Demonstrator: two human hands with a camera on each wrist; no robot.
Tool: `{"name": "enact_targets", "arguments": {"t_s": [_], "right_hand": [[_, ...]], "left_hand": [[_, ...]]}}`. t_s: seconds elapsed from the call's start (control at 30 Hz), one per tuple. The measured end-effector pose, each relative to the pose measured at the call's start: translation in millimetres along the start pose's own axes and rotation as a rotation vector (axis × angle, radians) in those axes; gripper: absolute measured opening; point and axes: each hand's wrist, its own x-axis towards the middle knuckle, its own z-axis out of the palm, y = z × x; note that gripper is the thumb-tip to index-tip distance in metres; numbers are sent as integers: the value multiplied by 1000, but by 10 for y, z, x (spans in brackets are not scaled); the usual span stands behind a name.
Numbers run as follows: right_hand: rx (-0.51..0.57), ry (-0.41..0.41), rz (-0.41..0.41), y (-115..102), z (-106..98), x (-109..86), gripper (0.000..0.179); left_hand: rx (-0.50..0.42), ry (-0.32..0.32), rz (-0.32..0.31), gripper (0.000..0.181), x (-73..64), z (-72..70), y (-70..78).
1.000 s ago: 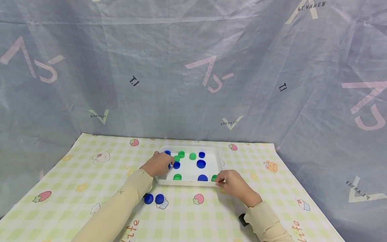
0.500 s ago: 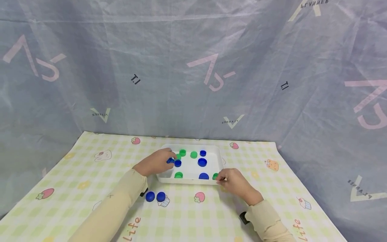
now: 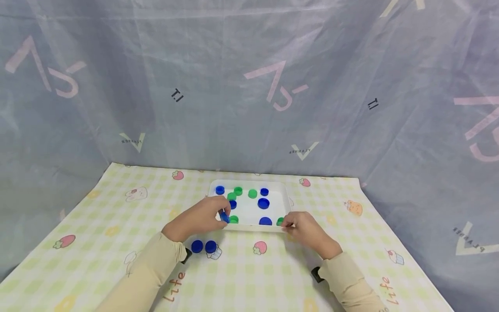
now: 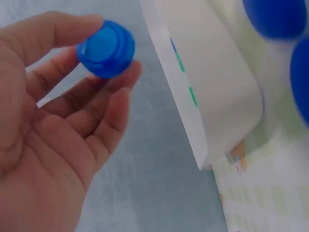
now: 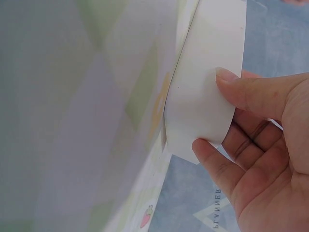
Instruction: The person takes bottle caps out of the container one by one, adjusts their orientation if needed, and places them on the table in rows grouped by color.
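Observation:
My left hand (image 3: 200,216) pinches a blue bottle cap (image 4: 107,49) between thumb and fingers, over the left front part of a white tray (image 3: 249,228). In the left wrist view the cap's ringed face shows, clear of the tray wall (image 4: 217,87). My right hand (image 3: 308,232) grips the tray's front right corner, thumb on the outer wall (image 5: 203,96) and other fingers over the rim. Inside the tray lie several green caps (image 3: 252,193) and blue caps (image 3: 263,203), spread apart. A green cap (image 3: 280,221) sits right by the right fingertips.
Two blue caps (image 3: 196,246) (image 3: 211,247) lie side by side on the checked tablecloth (image 3: 234,277), in front of the tray and beside the left wrist. A grey printed curtain (image 3: 218,108) hangs behind the table's far edge.
My left hand has lifted a blue cap from the tray's left side and drawn it toward the front edge. Another blue cap at the back left corner is uncovered. The right hand keeps its grip.

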Motion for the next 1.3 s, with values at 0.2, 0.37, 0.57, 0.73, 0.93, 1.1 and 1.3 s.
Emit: {"name": "enact_targets", "arguments": {"t_s": [0.2, 0.37, 0.57, 0.73, 0.93, 1.1, 1.3], "right_hand": [[-26, -5, 10, -12, -6, 6, 15], [-21, -3, 3, -7, -15, 20, 17], [-19, -2, 3, 6, -16, 24, 17], [-3, -8, 0, -2, 6, 20, 17], [-2, -10, -10, -16, 9, 14, 18], [-10, 1, -10, -16, 9, 12, 18], [6, 2, -12, -6, 11, 9, 18]], "left_hand": [[-20, -85, -12, 23, -51, 112, 59], [-18, -144, -18, 25, -48, 185, 77], [-15, -192, -5, 27, -61, 226, 97], [12, -224, 3, 31, -96, 283, 72], [29, -234, 3, 38, -118, 323, 78], [65, -239, 9, 39, -116, 349, 100], [90, -245, 29, 36, -112, 370, 104]]}}
